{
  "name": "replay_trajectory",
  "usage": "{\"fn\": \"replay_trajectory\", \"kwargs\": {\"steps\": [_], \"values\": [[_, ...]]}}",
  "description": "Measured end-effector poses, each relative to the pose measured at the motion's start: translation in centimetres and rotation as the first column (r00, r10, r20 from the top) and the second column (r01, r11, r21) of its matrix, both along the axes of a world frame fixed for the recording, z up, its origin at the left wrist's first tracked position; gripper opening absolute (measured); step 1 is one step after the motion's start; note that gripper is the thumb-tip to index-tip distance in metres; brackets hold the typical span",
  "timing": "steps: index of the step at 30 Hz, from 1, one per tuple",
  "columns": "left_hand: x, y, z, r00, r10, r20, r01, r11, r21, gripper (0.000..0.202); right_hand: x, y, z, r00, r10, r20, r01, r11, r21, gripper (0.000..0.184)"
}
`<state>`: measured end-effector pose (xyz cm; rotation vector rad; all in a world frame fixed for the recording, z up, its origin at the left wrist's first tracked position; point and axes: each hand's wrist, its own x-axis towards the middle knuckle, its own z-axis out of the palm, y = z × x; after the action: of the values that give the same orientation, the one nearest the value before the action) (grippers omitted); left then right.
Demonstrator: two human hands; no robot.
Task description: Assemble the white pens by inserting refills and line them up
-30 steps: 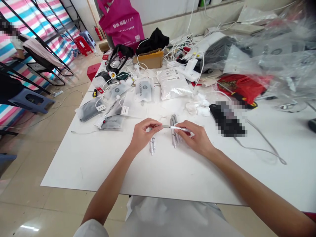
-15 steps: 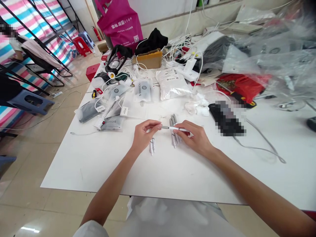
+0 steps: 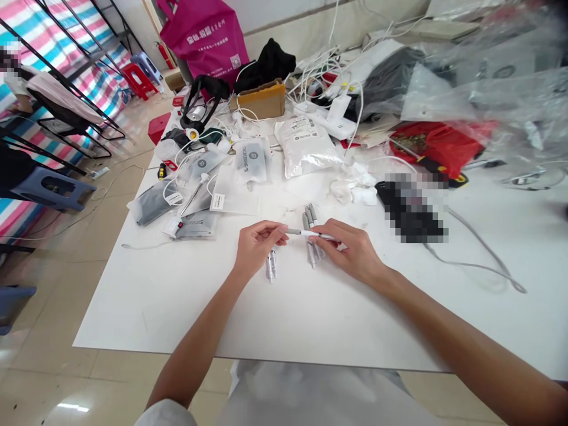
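To do this well, the person should be holding the pen (image 3: 305, 232) in one straight line, with a soft pinch on both sides so that it is not bending or slipping. The left hand (image 3: 258, 247) is pinching the grey end between thumb and fingers, and the right hand (image 3: 350, 247) is closing its thumb and fingers on the white part. The pen is crossing between the hands, over a bunch of pens (image 3: 309, 220) on the white table (image 3: 266, 322), while a smaller bunch (image 3: 271, 271) is lying just beside the left hand.
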<state>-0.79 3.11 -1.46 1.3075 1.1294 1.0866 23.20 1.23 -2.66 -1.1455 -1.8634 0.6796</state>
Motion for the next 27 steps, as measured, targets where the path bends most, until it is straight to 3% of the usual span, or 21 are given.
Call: {"fn": "replay_trajectory", "kwargs": {"steps": [5, 8, 11, 15, 18, 20, 23, 27], "values": [[-0.1, -0.1, 0.0, 0.999, -0.047, 0.006, 0.045, 0.984, 0.174, 0.015, -0.1, -0.1, 0.3, 0.999, -0.014, -0.036, 0.009, 0.992, -0.125, 0.033], [-0.2, -0.1, 0.1, 0.999, -0.027, 0.017, 0.024, 0.993, 0.117, 0.029, -0.2, 0.1, 0.3, 0.996, -0.038, -0.082, 0.023, 0.983, -0.182, 0.035], [-0.3, 0.0, 0.0, 1.000, 0.003, -0.017, -0.002, 0.999, 0.041, 0.025, -0.2, 0.2, 0.3, 0.994, -0.038, -0.098, 0.021, 0.984, -0.174, 0.035], [-0.3, -0.1, 0.0, 0.999, 0.007, -0.038, -0.003, 0.996, 0.090, 0.021, 0.0, 0.2, 0.8, 0.992, -0.028, -0.126, -0.012, 0.952, -0.307, 0.039], [-0.2, -0.3, 0.1, 0.999, -0.020, -0.042, 0.025, 0.991, 0.131, 0.019, 0.2, 0.4, 1.0, 0.967, -0.088, -0.237, -0.018, 0.912, -0.410, 0.036], [-0.1, -0.4, 0.3, 0.997, -0.036, -0.075, 0.047, 0.989, 0.141, 0.019, 0.3, 0.7, 0.8, 0.913, -0.141, -0.383, -0.049, 0.894, -0.446, 0.034], [-0.1, -0.3, 0.4, 0.989, -0.031, -0.145, 0.055, 0.985, 0.166, 0.021, 0.6, 1.5, 0.4, 0.766, -0.212, -0.607, -0.080, 0.905, -0.417, 0.036], [-0.8, 0.3, 0.6, 0.965, 0.109, -0.240, -0.056, 0.974, 0.217, 0.025, 1.2, 2.7, 1.0, 0.612, -0.298, -0.732, -0.098, 0.890, -0.445, 0.036]]}}
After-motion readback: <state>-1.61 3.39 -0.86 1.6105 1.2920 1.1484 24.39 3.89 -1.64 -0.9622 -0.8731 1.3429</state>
